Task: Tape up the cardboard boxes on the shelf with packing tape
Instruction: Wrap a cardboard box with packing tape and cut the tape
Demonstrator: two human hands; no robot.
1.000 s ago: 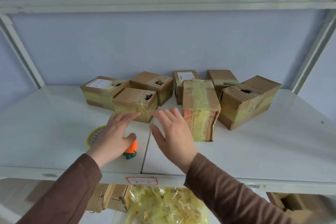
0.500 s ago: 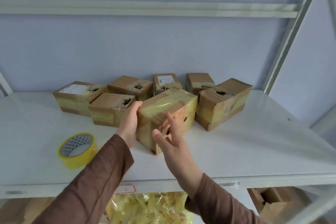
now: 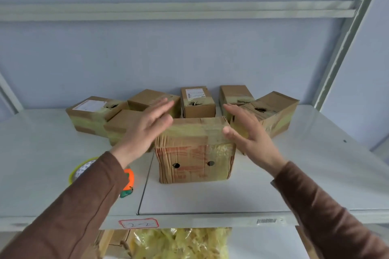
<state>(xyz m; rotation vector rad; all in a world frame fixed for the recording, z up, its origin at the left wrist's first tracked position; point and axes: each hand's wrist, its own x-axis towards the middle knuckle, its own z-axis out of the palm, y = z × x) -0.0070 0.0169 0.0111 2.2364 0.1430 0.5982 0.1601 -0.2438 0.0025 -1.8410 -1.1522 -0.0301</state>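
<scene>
Taped cardboard box (image 3: 194, 149) stands upright at the shelf (image 3: 210, 195) front (two holes facing), six boxes (image 3: 197, 102) behind.

Hidden, cropped and blurred parts on the shelf

The left sleeve (image 3: 80, 202) covers most of the tape roll (image 3: 81, 171) and the orange-green object (image 3: 128, 183) near the shelf's (image 3: 210, 197) front edge; the left hand (image 3: 145, 128) is motion-blurred and hides part of two boxes behind it; the shipping label (image 3: 194, 93) text is unreadable; the yellow bag (image 3: 179, 244) below is cut by the bottom edge.
</scene>
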